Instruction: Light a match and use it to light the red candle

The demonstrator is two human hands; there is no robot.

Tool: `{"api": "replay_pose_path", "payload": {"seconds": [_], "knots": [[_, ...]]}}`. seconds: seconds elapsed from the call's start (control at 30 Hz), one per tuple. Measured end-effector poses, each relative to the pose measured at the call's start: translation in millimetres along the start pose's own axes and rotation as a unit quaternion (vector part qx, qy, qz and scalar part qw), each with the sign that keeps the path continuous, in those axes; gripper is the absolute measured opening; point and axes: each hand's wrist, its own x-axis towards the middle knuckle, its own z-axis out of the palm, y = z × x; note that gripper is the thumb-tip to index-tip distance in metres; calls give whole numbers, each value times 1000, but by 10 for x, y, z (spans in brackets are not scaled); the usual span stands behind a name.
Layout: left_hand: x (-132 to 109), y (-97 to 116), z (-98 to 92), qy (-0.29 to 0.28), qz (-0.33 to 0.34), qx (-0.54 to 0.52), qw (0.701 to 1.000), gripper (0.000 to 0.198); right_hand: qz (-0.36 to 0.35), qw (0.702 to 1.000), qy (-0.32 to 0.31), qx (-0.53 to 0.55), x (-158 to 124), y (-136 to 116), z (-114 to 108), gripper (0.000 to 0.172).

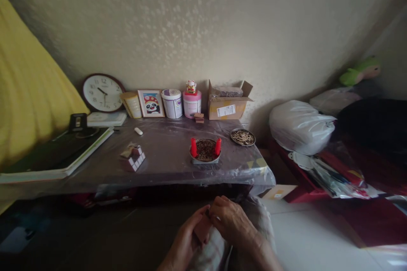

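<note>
Both of my hands meet low in the view, below the table's front edge. My left hand (186, 237) and my right hand (232, 220) together grip a small reddish-brown flat piece (202, 229) between the fingers, over a checked cloth on my lap. On the table straight ahead stands a round metal dish (205, 151) of dark bits with two red handles. Another metal dish (243, 137) filled with pale sticks sits to its right.
The plastic-covered table (165, 161) carries a small block cube (132, 157), a clock (102, 92), a panda picture (151, 103), tubs, a cardboard box (227, 102) and a book stack (57, 156) at left. A white bag (300, 126) and clutter lie at right.
</note>
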Motion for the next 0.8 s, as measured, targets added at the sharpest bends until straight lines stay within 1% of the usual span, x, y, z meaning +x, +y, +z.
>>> {"api": "replay_pose_path", "payload": {"seconds": [0.1,0.2,0.27,0.4,0.5,0.57,0.67,0.8], "knots": [[-25,9,33,-12,3,20,1000,30,-17,999,-6,-35,13,13,49,18],[-38,61,95,-25,-4,27,999,27,-21,999,3,-36,22,23,73,18],[-31,101,125,-22,-10,19,1000,26,-20,999,13,-35,33,25,71,17],[27,124,96,-7,-16,9,1000,29,-25,999,24,-33,65,23,38,16],[63,119,58,-17,3,30,999,33,-25,999,25,-38,89,22,11,16],[61,135,68,-18,7,45,999,32,-21,998,26,-48,105,22,-3,18],[38,176,119,-6,-6,58,998,32,-18,999,11,-49,136,23,-30,19],[55,185,115,-32,17,64,997,31,-5,1000,-26,-14,191,13,-99,21]]}}
